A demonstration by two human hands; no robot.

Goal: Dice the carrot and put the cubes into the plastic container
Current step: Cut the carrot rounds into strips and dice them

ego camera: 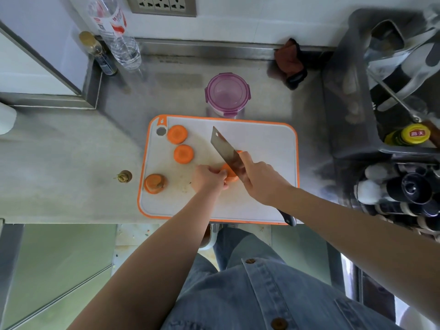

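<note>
Left hand (209, 177): I see its fingers curled on the carrot piece (230, 175), pinching it from the left, close to the blade.
Right hand (258, 181): closed around the knife (226, 148) where handle meets blade; the blade is tilted and rests on the piece.
Handling: I judge the carrot stiff, dense and round, so it may roll. Hold it on a flat cut face, fingertips tucked back.
Other pieces: round slices (177, 134) and an end piece (154, 183) lie on the cutting board (266, 144).
Plastic container (227, 94): on the counter (71, 151) just behind the board; the lid seems on.
</note>
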